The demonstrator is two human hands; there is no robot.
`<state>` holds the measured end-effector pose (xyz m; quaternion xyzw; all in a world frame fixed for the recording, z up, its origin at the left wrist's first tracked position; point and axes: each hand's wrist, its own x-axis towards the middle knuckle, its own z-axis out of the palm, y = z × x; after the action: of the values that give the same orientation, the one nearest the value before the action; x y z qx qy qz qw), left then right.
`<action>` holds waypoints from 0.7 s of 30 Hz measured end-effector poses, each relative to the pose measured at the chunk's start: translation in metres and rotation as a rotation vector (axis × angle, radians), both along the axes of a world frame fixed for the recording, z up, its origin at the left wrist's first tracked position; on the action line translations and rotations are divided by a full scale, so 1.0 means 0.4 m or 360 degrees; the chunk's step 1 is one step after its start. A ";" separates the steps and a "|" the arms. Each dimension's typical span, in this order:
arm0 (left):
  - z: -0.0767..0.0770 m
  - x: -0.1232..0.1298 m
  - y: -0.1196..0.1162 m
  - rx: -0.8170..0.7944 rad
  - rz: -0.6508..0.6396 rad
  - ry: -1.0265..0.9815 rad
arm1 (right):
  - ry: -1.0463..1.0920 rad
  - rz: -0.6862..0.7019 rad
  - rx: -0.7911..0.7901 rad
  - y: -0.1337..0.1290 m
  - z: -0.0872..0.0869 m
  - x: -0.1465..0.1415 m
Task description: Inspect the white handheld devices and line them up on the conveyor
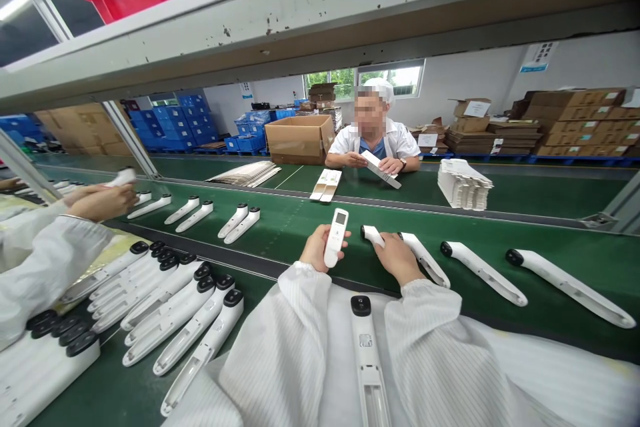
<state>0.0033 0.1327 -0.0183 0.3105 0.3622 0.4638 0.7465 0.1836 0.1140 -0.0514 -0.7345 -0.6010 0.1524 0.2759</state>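
My left hand [313, 250] holds a white infrared thermometer [337, 240] upright, its small display and button side facing me. On the green conveyor belt, my right hand [400, 260] is closed over a second thermometer [371, 235]; its black sensor head sticks out to the left and the rest is under my fingers. Just beyond that hand lies another thermometer [430, 263], partly covered by it. Between my forearms, a thermometer [369, 353] rests on white sheeting with its long handle recess exposed.
Several thermometers [200, 327] lie in rows at left. More sit along the belt [295, 240]. A co-worker's hands [103, 200] hold a white piece at far left. Across the belt, a person [373, 140] handles a white box near folded cartons [463, 185]. A metal shelf [320, 7] spans overhead.
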 end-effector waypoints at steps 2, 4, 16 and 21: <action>0.005 0.024 -0.018 -0.0007 0.0035 0.0072 | 0.0015 -0.0015 0.0250 -0.003 0.008 -0.004; 0.006 0.042 -0.029 0.0052 0.0072 0.0124 | 0.0378 0.0106 0.0397 -0.005 0.023 -0.020; 0.128 0.010 -0.104 0.1347 -0.0374 0.1734 | 0.2090 0.0583 0.0036 -0.015 0.056 -0.035; 0.117 0.025 -0.142 0.1424 -0.1280 0.1942 | 0.2134 0.0302 0.0075 -0.018 0.069 -0.032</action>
<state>0.0131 0.0758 0.0285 0.8760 0.3459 0.0147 0.3358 0.1709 0.1067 -0.0236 -0.4190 -0.3650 0.5853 0.5905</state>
